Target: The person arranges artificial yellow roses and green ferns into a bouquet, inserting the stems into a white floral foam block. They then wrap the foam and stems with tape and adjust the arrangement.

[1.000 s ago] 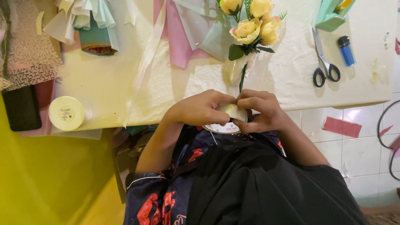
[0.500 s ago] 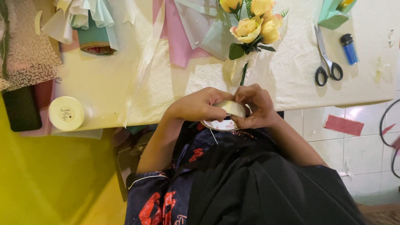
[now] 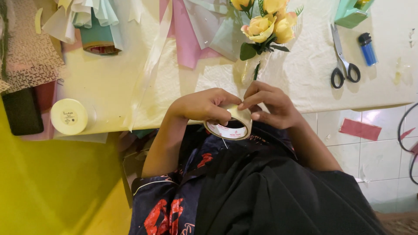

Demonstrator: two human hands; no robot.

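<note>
left hand [image 3: 202, 106] clamped over roll of tape [image 3: 229, 126], steadying it at table edge [image 3: 383, 104] | right hand [image 3: 270, 104] pinching roll's top, likely picking tape end | yellow roses [image 3: 265, 26], scissors [image 3: 344, 65] beyond

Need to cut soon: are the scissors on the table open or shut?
Shut. The scissors lie flat on the table, blades together, handles side by side.
</note>
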